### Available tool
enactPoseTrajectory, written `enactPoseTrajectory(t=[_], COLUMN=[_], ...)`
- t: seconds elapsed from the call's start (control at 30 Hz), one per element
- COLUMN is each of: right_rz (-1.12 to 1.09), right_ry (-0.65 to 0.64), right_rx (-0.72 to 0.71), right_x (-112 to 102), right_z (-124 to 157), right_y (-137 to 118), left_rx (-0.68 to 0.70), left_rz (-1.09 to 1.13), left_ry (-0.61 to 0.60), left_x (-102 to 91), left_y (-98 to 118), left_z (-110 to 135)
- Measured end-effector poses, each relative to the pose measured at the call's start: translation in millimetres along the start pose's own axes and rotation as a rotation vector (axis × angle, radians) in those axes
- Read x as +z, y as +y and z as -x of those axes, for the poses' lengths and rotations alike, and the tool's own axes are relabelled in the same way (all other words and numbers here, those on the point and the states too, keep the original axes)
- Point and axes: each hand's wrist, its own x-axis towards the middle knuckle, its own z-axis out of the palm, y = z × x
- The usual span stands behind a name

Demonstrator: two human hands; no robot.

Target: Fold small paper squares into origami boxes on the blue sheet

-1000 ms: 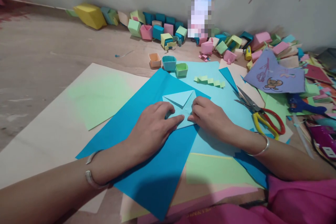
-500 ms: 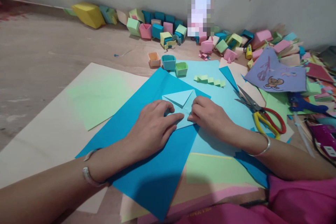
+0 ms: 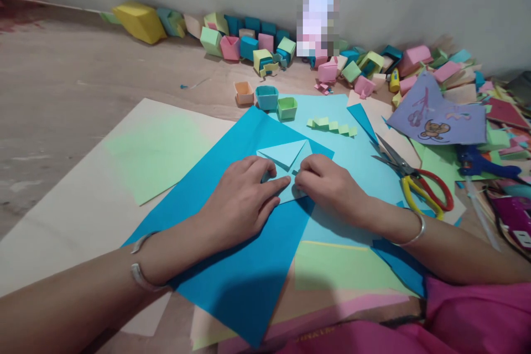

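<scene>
A small light blue folded paper (image 3: pixel 282 152) lies on a large dark blue sheet (image 3: pixel 244 249), its top flap turned down to a point near the middle. My left hand (image 3: pixel 244 193) rests over the left side of the folded paper, thumb and fingers curled on it and holding it down. On the right side, my right hand (image 3: pixel 326 182) has its fingers closed in a pinch on the paper's right corner, bent in toward the middle. My fingers hide parts of the left and lower edges. Both thumbs are close together.
Three small paper boxes (image 3: pixel 266 98) and a green zigzag strip (image 3: pixel 332 126) lie beyond my hands. Scissors (image 3: pixel 409 171) with red and yellow handles lie at right, near a blue glue gun (image 3: pixel 477 161). Folded paper cubes (image 3: pixel 249 48) line the wall by a pixelated upright object (image 3: pixel 318 16).
My right hand has moved a little left, drawing the paper's right corner inward toward the middle. My left hand stays in nearly the same place.
</scene>
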Motion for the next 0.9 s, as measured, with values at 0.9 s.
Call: enactPoseTrajectory(t=[0.9], right_rz=[0.430], right_ry=[-0.297], right_rx=[-0.329], right_x=[-39.3], right_z=[39.7], right_y=[-0.7], left_rx=[0.020], left_rz=[-0.012], left_ry=[0.003], left_x=[-2.2], left_y=[-0.9], left_z=[0.9])
